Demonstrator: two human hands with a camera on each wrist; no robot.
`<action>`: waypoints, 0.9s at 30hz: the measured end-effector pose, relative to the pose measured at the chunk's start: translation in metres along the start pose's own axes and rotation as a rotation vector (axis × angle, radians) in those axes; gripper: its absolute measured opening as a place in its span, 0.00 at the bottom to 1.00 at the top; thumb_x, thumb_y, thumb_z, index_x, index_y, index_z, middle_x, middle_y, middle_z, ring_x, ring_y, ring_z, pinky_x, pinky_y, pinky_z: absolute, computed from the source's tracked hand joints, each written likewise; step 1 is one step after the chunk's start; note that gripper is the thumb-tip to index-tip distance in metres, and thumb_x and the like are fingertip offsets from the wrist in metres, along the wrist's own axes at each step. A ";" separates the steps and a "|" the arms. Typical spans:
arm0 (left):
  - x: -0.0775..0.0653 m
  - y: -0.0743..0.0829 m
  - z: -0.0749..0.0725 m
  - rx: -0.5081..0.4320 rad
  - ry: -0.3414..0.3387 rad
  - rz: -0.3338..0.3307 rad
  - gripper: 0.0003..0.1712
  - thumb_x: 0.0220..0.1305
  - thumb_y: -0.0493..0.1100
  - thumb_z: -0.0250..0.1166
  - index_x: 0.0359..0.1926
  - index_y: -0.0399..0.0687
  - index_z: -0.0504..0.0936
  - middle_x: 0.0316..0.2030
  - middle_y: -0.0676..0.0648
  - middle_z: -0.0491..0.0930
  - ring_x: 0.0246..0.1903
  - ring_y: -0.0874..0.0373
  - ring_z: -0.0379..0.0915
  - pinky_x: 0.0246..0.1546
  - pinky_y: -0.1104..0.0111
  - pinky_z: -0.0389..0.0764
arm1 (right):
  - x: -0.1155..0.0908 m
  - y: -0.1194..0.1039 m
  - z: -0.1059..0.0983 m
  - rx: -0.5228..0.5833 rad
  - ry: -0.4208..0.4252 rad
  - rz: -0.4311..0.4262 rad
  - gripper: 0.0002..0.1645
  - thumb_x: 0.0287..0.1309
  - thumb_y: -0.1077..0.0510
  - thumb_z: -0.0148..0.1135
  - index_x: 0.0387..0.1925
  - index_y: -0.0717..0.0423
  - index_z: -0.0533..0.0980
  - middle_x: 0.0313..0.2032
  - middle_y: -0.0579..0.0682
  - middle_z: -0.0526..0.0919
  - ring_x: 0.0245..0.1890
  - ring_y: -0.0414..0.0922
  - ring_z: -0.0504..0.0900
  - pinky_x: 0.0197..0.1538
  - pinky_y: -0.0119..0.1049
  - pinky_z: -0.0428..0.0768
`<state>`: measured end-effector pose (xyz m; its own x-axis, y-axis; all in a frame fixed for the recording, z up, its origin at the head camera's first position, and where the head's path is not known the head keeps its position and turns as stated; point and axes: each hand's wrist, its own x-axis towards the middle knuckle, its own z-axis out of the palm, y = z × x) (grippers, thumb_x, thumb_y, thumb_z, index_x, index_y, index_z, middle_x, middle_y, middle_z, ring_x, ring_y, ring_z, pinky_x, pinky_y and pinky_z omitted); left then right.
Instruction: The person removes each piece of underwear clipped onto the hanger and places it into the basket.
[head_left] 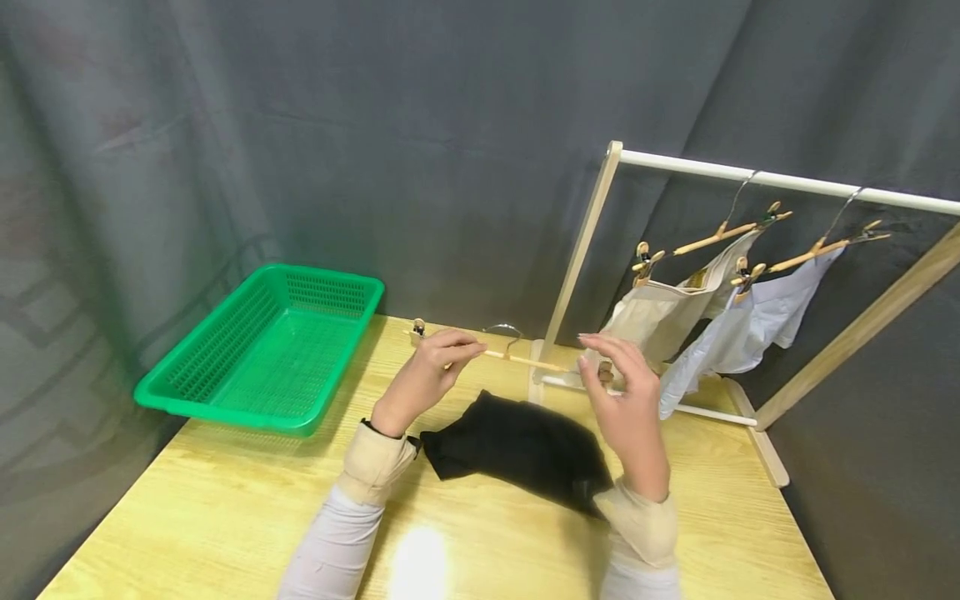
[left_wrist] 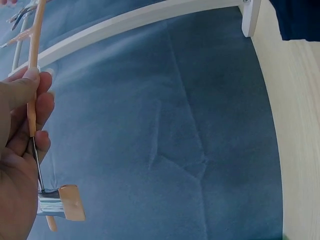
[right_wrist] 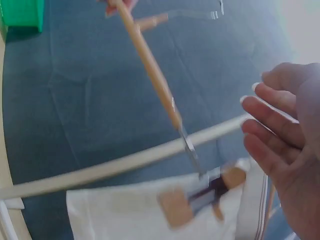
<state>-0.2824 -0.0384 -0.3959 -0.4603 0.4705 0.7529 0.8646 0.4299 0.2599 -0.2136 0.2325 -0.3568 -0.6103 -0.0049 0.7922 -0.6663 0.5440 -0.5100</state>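
Note:
My left hand [head_left: 426, 373] pinches the wooden bar of a clip hanger [head_left: 537, 363], between thumb and fingers in the left wrist view. One end clip [left_wrist: 72, 202] hangs below that hand. The hanger's metal hook points up and away. Toward the bar's other end is my right hand [head_left: 630, 404], its fingers gently bent and apart from the thumb, holding nothing. In the right wrist view the other end clip [right_wrist: 177, 207] shows blurred beside the right fingers, with a gap between. Beneath both hands a black garment [head_left: 517, 446] lies on the table; its kind is unclear.
To the left stands a green plastic basket [head_left: 225, 422]. A rack [head_left: 585, 242] with a white top rail stands at the right. From it hang a beige garment [head_left: 648, 325] and a pale white garment [head_left: 772, 312] on clip hangers. Grey curtains [head_left: 450, 167] surround the wooden table [head_left: 225, 517].

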 end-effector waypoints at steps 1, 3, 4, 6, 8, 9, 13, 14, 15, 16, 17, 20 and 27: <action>0.000 0.000 0.002 0.002 -0.003 0.008 0.17 0.58 0.29 0.66 0.48 0.43 0.86 0.43 0.46 0.83 0.44 0.55 0.79 0.43 0.70 0.83 | -0.001 -0.002 0.002 -0.012 -0.030 -0.005 0.20 0.53 0.69 0.67 0.50 0.57 0.81 0.48 0.53 0.85 0.48 0.43 0.78 0.50 0.25 0.72; 0.001 0.001 0.005 0.006 -0.001 0.025 0.17 0.57 0.28 0.67 0.48 0.43 0.86 0.42 0.46 0.83 0.44 0.55 0.79 0.44 0.70 0.82 | -0.002 -0.007 0.006 -0.050 -0.102 -0.012 0.23 0.54 0.67 0.68 0.53 0.56 0.79 0.49 0.52 0.84 0.48 0.45 0.79 0.51 0.28 0.74; 0.002 0.001 0.006 0.009 0.002 0.034 0.17 0.57 0.28 0.67 0.47 0.43 0.86 0.42 0.46 0.83 0.44 0.55 0.79 0.44 0.71 0.82 | -0.002 -0.008 0.009 -0.071 -0.140 -0.012 0.25 0.54 0.65 0.69 0.55 0.55 0.78 0.50 0.52 0.83 0.48 0.46 0.79 0.52 0.30 0.75; 0.004 0.002 0.008 0.020 0.012 0.055 0.17 0.56 0.28 0.68 0.47 0.43 0.86 0.41 0.47 0.83 0.43 0.55 0.79 0.45 0.70 0.82 | -0.001 -0.010 0.013 -0.107 -0.213 0.003 0.27 0.54 0.63 0.69 0.57 0.54 0.76 0.52 0.52 0.82 0.51 0.48 0.79 0.57 0.37 0.75; 0.005 0.003 0.009 0.035 0.017 0.081 0.17 0.55 0.29 0.69 0.47 0.43 0.86 0.41 0.47 0.83 0.43 0.55 0.79 0.45 0.70 0.82 | -0.002 -0.009 0.015 -0.146 -0.281 0.033 0.27 0.55 0.61 0.69 0.59 0.53 0.76 0.54 0.52 0.81 0.54 0.49 0.78 0.59 0.43 0.75; 0.005 0.004 0.009 0.044 0.015 0.096 0.17 0.55 0.28 0.69 0.47 0.43 0.86 0.41 0.47 0.83 0.43 0.55 0.79 0.45 0.70 0.82 | -0.003 -0.008 0.016 -0.159 -0.318 0.055 0.27 0.56 0.59 0.69 0.59 0.52 0.76 0.55 0.52 0.81 0.56 0.49 0.77 0.60 0.46 0.74; 0.001 0.006 0.011 0.069 -0.003 0.127 0.18 0.54 0.28 0.69 0.48 0.43 0.86 0.41 0.48 0.82 0.43 0.56 0.79 0.45 0.71 0.81 | -0.007 -0.003 0.021 -0.165 -0.438 0.132 0.22 0.59 0.57 0.66 0.55 0.53 0.78 0.54 0.51 0.83 0.54 0.49 0.80 0.59 0.49 0.76; -0.001 0.006 0.012 0.069 -0.006 0.130 0.18 0.54 0.28 0.69 0.47 0.43 0.86 0.41 0.48 0.82 0.43 0.56 0.79 0.45 0.71 0.81 | -0.008 -0.002 0.022 -0.164 -0.462 0.138 0.20 0.60 0.56 0.66 0.54 0.53 0.79 0.52 0.51 0.84 0.52 0.48 0.82 0.57 0.48 0.78; -0.002 0.006 0.013 0.066 -0.010 0.129 0.18 0.55 0.28 0.69 0.47 0.43 0.86 0.41 0.48 0.82 0.43 0.56 0.79 0.45 0.71 0.81 | -0.009 0.000 0.024 -0.164 -0.477 0.137 0.18 0.60 0.56 0.66 0.52 0.54 0.80 0.50 0.50 0.85 0.49 0.47 0.83 0.54 0.47 0.80; -0.003 0.006 0.013 0.062 -0.014 0.126 0.18 0.55 0.28 0.68 0.47 0.43 0.86 0.41 0.48 0.83 0.43 0.56 0.79 0.45 0.72 0.81 | -0.009 0.001 0.025 -0.165 -0.483 0.131 0.17 0.60 0.57 0.65 0.51 0.54 0.81 0.47 0.50 0.86 0.45 0.46 0.84 0.51 0.45 0.81; -0.004 0.006 0.014 0.057 -0.019 0.123 0.17 0.56 0.28 0.68 0.47 0.43 0.86 0.42 0.48 0.83 0.43 0.57 0.79 0.46 0.72 0.81 | -0.009 0.002 0.026 -0.165 -0.482 0.122 0.15 0.60 0.57 0.65 0.49 0.54 0.82 0.46 0.50 0.86 0.43 0.45 0.85 0.49 0.44 0.82; -0.002 0.007 0.017 0.038 -0.029 0.121 0.17 0.57 0.29 0.67 0.48 0.43 0.85 0.42 0.48 0.83 0.44 0.57 0.79 0.48 0.72 0.81 | -0.009 0.005 0.027 -0.179 -0.457 0.083 0.12 0.59 0.59 0.66 0.45 0.54 0.84 0.41 0.49 0.87 0.38 0.43 0.85 0.44 0.42 0.84; 0.006 0.011 0.019 0.063 0.017 0.150 0.16 0.56 0.30 0.69 0.46 0.44 0.87 0.43 0.48 0.84 0.47 0.55 0.79 0.53 0.66 0.79 | -0.006 0.008 0.023 -0.194 -0.470 0.043 0.12 0.58 0.61 0.66 0.45 0.54 0.85 0.35 0.49 0.86 0.34 0.42 0.83 0.40 0.40 0.82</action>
<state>-0.2793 -0.0161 -0.4005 -0.3227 0.5206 0.7905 0.9089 0.4034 0.1054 -0.2245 0.2177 -0.3734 -0.7918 -0.3316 0.5130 -0.5719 0.6975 -0.4318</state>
